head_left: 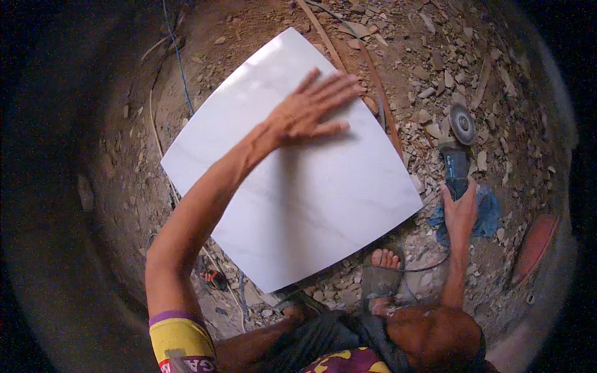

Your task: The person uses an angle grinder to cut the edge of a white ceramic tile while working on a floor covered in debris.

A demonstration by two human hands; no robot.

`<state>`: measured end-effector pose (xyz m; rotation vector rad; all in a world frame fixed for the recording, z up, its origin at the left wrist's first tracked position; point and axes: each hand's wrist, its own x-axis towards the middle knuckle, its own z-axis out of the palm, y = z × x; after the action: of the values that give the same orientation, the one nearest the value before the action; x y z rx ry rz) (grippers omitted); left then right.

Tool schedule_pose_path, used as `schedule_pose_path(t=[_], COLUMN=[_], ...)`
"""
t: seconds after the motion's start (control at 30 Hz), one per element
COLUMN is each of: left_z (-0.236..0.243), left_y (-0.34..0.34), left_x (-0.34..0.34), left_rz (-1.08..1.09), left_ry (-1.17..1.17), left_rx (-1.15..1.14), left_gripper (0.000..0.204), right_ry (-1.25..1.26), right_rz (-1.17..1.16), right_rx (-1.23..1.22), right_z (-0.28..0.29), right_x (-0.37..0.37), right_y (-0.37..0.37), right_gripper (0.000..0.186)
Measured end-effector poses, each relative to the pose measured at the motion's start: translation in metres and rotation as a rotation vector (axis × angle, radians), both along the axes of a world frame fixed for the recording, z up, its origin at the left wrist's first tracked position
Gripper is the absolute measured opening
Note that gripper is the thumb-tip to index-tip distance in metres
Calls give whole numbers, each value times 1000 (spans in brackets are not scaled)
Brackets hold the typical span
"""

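Note:
A large white tile (329, 193) with faint grey veining lies in front of me, its corners pointing away and to the sides. Over its far right part my left hand (311, 112) is spread with fingers apart, holding nothing; whether the palm touches the surface I cannot tell. To the right of the tile, my right hand (460, 202) is wrapped round the body of an angle grinder (457, 163). The grinder's round disc (462, 124) points away from me. Its cord runs back past my foot.
Rubble (441, 74) and broken stone cover the ground. A blue cloth (487, 211) lies by my right hand, a red flat piece (536, 248) farther right. Wooden strips (380, 96) lie beyond the tile; a blue cord (177, 56) runs at far left. My sandalled foot (382, 273) is near the tile.

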<state>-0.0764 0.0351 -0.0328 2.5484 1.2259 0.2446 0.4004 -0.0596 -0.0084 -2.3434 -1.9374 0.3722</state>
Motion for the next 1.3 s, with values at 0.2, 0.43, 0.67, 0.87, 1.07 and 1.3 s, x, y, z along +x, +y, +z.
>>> schedule_pose_path(t=[0.2, 0.43, 0.67, 0.87, 1.07, 1.3], left_z=[-31, -24, -13, 2, -29, -15], left_y=[79, 105, 125, 138, 166, 171], left_x=[-94, -158, -152, -86, -109, -63], left_rz=[377, 719, 1048, 1116, 1115, 1217], left_ry=[69, 9, -1, -107, 121, 125], left_rx=[327, 437, -223, -172, 357, 47], left_gripper=[73, 56, 83, 66, 67, 61], right_ry=[54, 131, 137, 118, 182, 190], right_rz=[-24, -91, -55, -38, -38, -124], right_rx=[-98, -144, -132, -83, -30, -103], right_z=[12, 17, -16, -16, -24, -16], right_x=[-16, -24, -47, -21, -36, -19], right_y=[6, 4, -15, -8, -19, -19], right_gripper=[85, 83, 84, 89, 88, 83])
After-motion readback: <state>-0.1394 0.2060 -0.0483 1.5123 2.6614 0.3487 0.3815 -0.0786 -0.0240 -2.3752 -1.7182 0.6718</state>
